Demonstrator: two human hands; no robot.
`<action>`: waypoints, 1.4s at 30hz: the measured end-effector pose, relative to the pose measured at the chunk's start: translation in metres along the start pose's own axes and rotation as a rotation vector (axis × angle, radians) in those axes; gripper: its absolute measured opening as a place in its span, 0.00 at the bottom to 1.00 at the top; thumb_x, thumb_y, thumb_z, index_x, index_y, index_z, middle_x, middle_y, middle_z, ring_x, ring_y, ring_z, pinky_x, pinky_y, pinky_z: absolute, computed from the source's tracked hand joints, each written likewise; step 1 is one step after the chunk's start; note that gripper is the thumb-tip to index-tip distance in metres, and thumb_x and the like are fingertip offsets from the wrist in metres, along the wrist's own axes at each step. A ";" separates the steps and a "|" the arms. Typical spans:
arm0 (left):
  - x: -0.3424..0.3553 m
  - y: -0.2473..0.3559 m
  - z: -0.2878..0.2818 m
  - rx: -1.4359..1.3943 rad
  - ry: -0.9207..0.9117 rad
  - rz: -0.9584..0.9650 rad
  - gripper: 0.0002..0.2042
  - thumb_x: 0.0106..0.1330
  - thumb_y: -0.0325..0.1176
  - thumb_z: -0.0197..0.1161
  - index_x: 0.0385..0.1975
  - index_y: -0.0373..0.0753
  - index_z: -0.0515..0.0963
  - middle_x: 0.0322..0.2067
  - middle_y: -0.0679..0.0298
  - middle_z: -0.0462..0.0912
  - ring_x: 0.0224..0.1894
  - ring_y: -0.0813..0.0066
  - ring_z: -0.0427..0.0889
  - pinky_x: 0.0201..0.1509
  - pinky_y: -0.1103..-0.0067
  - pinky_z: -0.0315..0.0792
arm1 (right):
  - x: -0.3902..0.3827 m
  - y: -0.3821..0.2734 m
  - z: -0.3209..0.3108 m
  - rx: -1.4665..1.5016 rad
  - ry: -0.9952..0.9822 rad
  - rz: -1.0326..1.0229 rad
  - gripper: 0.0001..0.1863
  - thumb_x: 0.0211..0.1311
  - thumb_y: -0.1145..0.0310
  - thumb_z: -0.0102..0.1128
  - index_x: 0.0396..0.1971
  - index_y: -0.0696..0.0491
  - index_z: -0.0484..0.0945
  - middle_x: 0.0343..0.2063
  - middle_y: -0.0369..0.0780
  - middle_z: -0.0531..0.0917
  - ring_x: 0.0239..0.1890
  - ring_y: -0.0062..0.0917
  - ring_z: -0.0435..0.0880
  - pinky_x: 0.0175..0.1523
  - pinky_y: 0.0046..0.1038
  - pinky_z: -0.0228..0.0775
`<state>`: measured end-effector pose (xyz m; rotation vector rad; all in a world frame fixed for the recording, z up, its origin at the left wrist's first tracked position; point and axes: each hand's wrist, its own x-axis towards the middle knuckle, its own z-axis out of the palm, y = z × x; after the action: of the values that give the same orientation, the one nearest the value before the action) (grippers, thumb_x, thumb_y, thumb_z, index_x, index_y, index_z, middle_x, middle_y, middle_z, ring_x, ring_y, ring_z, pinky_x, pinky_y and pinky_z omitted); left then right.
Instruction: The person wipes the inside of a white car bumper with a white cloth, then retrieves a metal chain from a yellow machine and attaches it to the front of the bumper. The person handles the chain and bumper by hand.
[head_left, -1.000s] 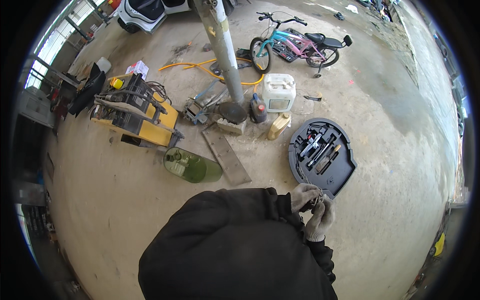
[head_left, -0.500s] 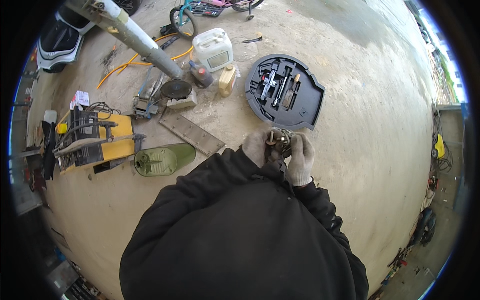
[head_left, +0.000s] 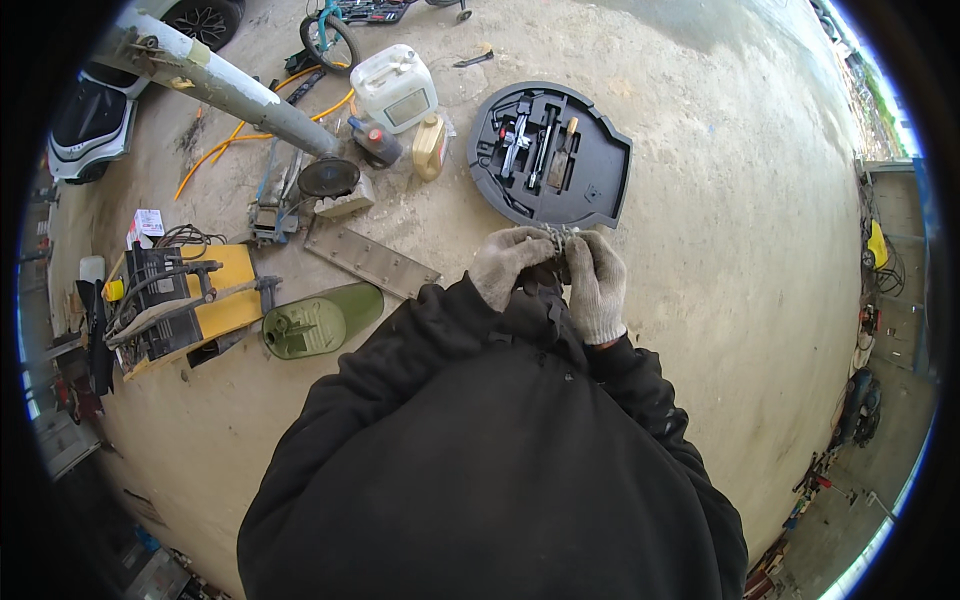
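Observation:
In grey knit gloves, my left hand [head_left: 505,265] and my right hand [head_left: 598,285] are closed around a small metal part [head_left: 559,242], too small and covered to make out fully, held in front of my dark jacket. Just beyond them on the floor lies a black moulded tray [head_left: 602,176], rounded on one side, with metal tools and a wooden-handled item [head_left: 565,150] seated in its slots.
Left stand a green canister [head_left: 322,325], yellow machine [head_left: 225,305], metal plate [head_left: 372,258], steel post [head_left: 262,104], white jug [head_left: 392,88], beige bottle [head_left: 429,147] and orange hose [head_left: 196,168]. A bicycle [head_left: 328,42] and car [head_left: 92,128] are farther back; clutter [head_left: 862,405] lines the right.
The view has shifted, so the tray and floor items sit higher in the picture. Both hands have come up in front of my chest, and their fingers have moved around the metal part.

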<state>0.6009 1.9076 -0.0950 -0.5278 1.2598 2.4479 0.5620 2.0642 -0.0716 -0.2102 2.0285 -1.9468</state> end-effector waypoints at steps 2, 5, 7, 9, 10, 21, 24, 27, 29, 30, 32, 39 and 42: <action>0.002 -0.002 0.000 0.018 -0.005 0.009 0.14 0.70 0.40 0.56 0.42 0.35 0.79 0.32 0.61 0.83 0.33 0.73 0.82 0.33 0.80 0.74 | -0.001 0.000 0.001 -0.027 -0.010 -0.021 0.09 0.72 0.70 0.53 0.36 0.61 0.77 0.27 0.35 0.77 0.29 0.14 0.72 0.35 0.20 0.67; 0.000 -0.006 0.003 -0.018 0.140 0.028 0.15 0.70 0.41 0.54 0.40 0.35 0.80 0.30 0.62 0.81 0.31 0.74 0.81 0.33 0.80 0.73 | -0.003 0.000 0.001 -0.190 -0.055 -0.174 0.09 0.71 0.71 0.53 0.36 0.62 0.77 0.26 0.36 0.78 0.29 0.16 0.73 0.34 0.21 0.67; -0.002 -0.008 0.002 -0.117 0.117 0.049 0.15 0.71 0.41 0.53 0.39 0.35 0.80 0.29 0.63 0.81 0.31 0.74 0.80 0.34 0.80 0.73 | -0.004 0.000 0.001 -0.113 -0.020 -0.072 0.08 0.71 0.72 0.53 0.36 0.62 0.77 0.26 0.37 0.78 0.28 0.16 0.73 0.34 0.22 0.68; -0.002 -0.010 -0.001 -0.241 -0.007 0.020 0.13 0.71 0.39 0.54 0.38 0.35 0.80 0.30 0.62 0.81 0.32 0.74 0.81 0.35 0.79 0.74 | -0.005 0.001 0.001 -0.088 0.027 -0.031 0.07 0.70 0.73 0.54 0.36 0.62 0.77 0.25 0.38 0.78 0.28 0.17 0.74 0.34 0.23 0.68; 0.001 -0.011 -0.003 -0.196 -0.073 0.081 0.13 0.70 0.38 0.54 0.39 0.35 0.80 0.31 0.62 0.81 0.32 0.73 0.81 0.35 0.78 0.74 | -0.005 0.001 0.001 -0.085 0.012 -0.032 0.07 0.70 0.73 0.54 0.36 0.62 0.78 0.25 0.38 0.78 0.28 0.17 0.75 0.34 0.23 0.69; 0.005 -0.011 -0.002 -0.158 -0.077 0.071 0.18 0.73 0.46 0.51 0.44 0.36 0.79 0.33 0.64 0.82 0.29 0.71 0.78 0.32 0.77 0.72 | -0.005 -0.006 -0.001 -0.030 -0.006 -0.047 0.05 0.68 0.75 0.56 0.36 0.62 0.78 0.27 0.39 0.80 0.28 0.19 0.77 0.35 0.23 0.70; 0.007 -0.006 0.003 -0.160 0.025 -0.022 0.20 0.75 0.49 0.49 0.42 0.37 0.79 0.31 0.65 0.81 0.28 0.72 0.78 0.32 0.77 0.71 | -0.003 -0.005 0.001 -0.169 -0.093 -0.198 0.06 0.69 0.74 0.55 0.36 0.62 0.78 0.25 0.38 0.80 0.25 0.19 0.75 0.33 0.23 0.69; 0.005 -0.007 0.007 -0.441 -0.009 -0.046 0.18 0.75 0.46 0.50 0.39 0.38 0.79 0.28 0.66 0.80 0.27 0.75 0.77 0.32 0.78 0.71 | -0.002 -0.004 0.004 -0.098 0.000 -0.103 0.07 0.70 0.73 0.54 0.35 0.62 0.77 0.25 0.37 0.79 0.26 0.16 0.74 0.33 0.22 0.68; 0.005 -0.009 0.006 -0.439 -0.044 -0.016 0.16 0.75 0.44 0.51 0.38 0.38 0.79 0.27 0.67 0.79 0.27 0.77 0.77 0.31 0.79 0.71 | -0.002 -0.004 0.004 -0.041 0.037 -0.052 0.07 0.70 0.73 0.55 0.35 0.62 0.77 0.26 0.36 0.79 0.27 0.16 0.74 0.33 0.22 0.68; 0.005 -0.010 0.005 -0.329 -0.041 -0.001 0.15 0.75 0.43 0.52 0.37 0.38 0.79 0.26 0.67 0.79 0.27 0.77 0.77 0.31 0.79 0.71 | -0.002 -0.004 0.004 -0.031 0.028 -0.053 0.07 0.70 0.73 0.55 0.35 0.61 0.78 0.26 0.37 0.79 0.27 0.15 0.74 0.33 0.22 0.68; 0.007 -0.011 0.001 -0.228 -0.033 -0.009 0.14 0.74 0.43 0.53 0.38 0.38 0.79 0.26 0.67 0.79 0.27 0.77 0.77 0.32 0.80 0.71 | -0.004 -0.003 0.003 -0.018 0.011 -0.071 0.07 0.70 0.73 0.55 0.35 0.61 0.78 0.26 0.37 0.80 0.27 0.15 0.74 0.33 0.21 0.69; 0.008 -0.017 0.000 -0.465 -0.068 -0.046 0.15 0.73 0.44 0.53 0.39 0.37 0.79 0.29 0.66 0.80 0.28 0.77 0.78 0.32 0.80 0.71 | -0.008 0.007 0.002 -0.073 0.092 -0.071 0.07 0.69 0.73 0.55 0.35 0.63 0.78 0.26 0.39 0.79 0.27 0.18 0.75 0.33 0.23 0.70; 0.003 -0.013 0.002 -0.222 -0.091 -0.004 0.17 0.73 0.46 0.53 0.39 0.38 0.79 0.30 0.67 0.80 0.28 0.77 0.78 0.32 0.81 0.71 | -0.009 0.009 0.002 -0.065 0.053 -0.016 0.07 0.69 0.74 0.55 0.36 0.63 0.78 0.26 0.39 0.79 0.27 0.19 0.76 0.34 0.24 0.70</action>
<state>0.6044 1.9167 -0.1048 -0.4687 0.9568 2.5932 0.5723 2.0659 -0.0792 -0.1928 2.1322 -1.9165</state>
